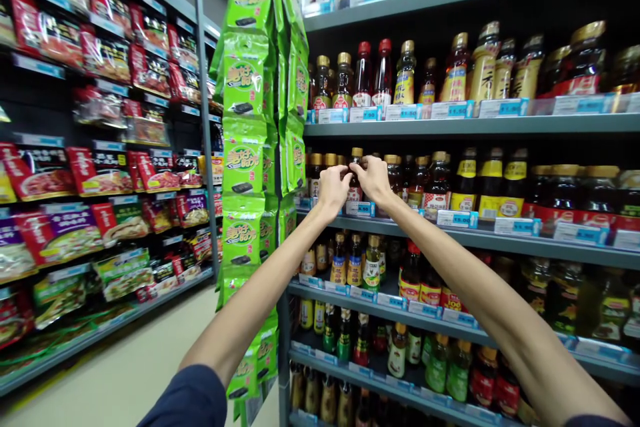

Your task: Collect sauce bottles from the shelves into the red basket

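Gold-capped bottle [355,191] upright between left hand [333,187] and right hand [374,180], equally near; fingers curled, can't tell if gripping.

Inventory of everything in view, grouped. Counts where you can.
gold-capped bottle: 1, dark, between the hands
red-capped bottles: 2, dark, shelf above the hands
yellow-labelled bottles: 3, dark, right of the hands
other bottles and jars: many, mixed colours, right-hand shelves
green packets: many, green, hanging strips at centre-left
food packets: many, mostly red, left rack
price tags: many, blue and white, shelf edges
shelves: several, grey, right and left
floor: 1, pale, lower left
sleeves: 2, dark blue, bottom edge
hands: 2, bare, left and right, at the bottle
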The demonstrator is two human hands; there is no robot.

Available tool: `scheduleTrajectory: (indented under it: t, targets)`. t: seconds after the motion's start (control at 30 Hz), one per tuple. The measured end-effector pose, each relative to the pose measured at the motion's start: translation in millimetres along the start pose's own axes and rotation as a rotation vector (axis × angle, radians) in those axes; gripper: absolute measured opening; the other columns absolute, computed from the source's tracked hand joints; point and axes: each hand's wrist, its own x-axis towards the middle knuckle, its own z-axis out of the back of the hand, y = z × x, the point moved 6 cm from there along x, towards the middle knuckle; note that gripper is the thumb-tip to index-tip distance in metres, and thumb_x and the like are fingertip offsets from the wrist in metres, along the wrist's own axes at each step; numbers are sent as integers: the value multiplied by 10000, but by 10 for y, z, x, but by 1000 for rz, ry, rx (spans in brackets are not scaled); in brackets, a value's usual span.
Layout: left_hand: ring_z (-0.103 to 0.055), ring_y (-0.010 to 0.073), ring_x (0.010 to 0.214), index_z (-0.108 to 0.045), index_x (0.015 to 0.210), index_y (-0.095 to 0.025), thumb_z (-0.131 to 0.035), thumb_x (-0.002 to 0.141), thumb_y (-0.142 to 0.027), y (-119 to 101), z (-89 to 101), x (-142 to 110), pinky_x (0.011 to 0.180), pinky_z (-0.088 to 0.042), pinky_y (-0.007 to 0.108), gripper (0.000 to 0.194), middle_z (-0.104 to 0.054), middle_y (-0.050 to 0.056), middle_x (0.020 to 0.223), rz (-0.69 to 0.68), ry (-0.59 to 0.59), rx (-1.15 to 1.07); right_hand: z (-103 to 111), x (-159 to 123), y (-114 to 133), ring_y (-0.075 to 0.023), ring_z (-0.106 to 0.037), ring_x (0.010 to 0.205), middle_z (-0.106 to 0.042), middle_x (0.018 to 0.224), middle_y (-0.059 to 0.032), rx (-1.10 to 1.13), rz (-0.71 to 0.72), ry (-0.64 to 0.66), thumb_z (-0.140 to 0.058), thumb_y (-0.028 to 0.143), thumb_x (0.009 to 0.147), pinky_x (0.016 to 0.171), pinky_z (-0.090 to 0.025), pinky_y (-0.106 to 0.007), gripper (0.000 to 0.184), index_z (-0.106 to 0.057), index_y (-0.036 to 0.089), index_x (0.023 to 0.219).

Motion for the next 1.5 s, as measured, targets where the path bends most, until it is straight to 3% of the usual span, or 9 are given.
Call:
scheduleTrajectory:
  t: [0.17,0.33,0.53,0.7,1.0,1.3,1.4,1.5]
  targets:
    - [-727,228,1025,-783,1054,-159,-544,906,-87,8,29,-58,1011,-528,351,290,-778,106,1094,-80,20,120,-69,123,-33,-325,-626,994,-718,936,-153,-3,-30,32,-571,400,939,885,-497,-425,290,-694,153,1030]
    - [-724,230,1034,-782,1051,-139,-532,891,-64,65,30,-81,1005,-530,340,306,-771,121,1107,-105,77,139,-103,116,-5,-305,-647,914,-709,958,-173,-64,-25,99,-609,407,928,863,-515,-414,298,-696,124,963]
    - [-735,225,1002,-793,1004,-165,-515,887,-68,104,12,-137,964,-537,321,316,-788,96,1060,-94,126,103,-66,7,-34,-376,-603,1184,-659,1208,-244,-66,-55,120,-778,366,830,992,-497,-447,578,-600,64,1289]
    - [-746,242,929,-800,980,-166,-536,858,-80,118,56,-149,918,-554,339,304,-797,98,1000,-57,141,135,-120,15,-38,-334,-676,1123,-704,1174,-207,-9,-57,193,-817,289,791,962,-538,-414,722,-524,68,1413]
    - [-753,213,928,-792,1027,-153,-541,844,-84,204,139,-147,918,-584,312,318,-797,85,1023,-5,127,77,-192,-20,-6,-299,-709,1028,-733,1130,-182,30,17,213,-741,263,852,921,-557,-388,701,-475,64,1469]
    - [-747,232,983,-782,1062,-114,-563,834,-85,255,188,-135,968,-574,342,317,-792,112,1031,9,146,45,-135,-29,26,-329,-670,1111,-729,1134,-195,-42,54,212,-740,285,861,960,-533,-410,648,-510,57,1422]
    - [-750,225,975,-776,1075,-95,-564,844,-85,260,203,-159,964,-573,330,314,-790,124,1035,25,151,41,-42,-10,-36,-324,-665,1108,-741,1066,-192,-68,40,138,-725,309,878,959,-530,-406,570,-563,37,1351]
    - [-740,209,1020,-777,1080,-115,-579,848,-89,247,192,-185,998,-550,306,306,-790,106,1055,42,147,56,-61,-28,-109,-309,-688,1011,-745,937,-170,-96,-21,155,-724,371,878,913,-539,-392,405,-690,51,1125]
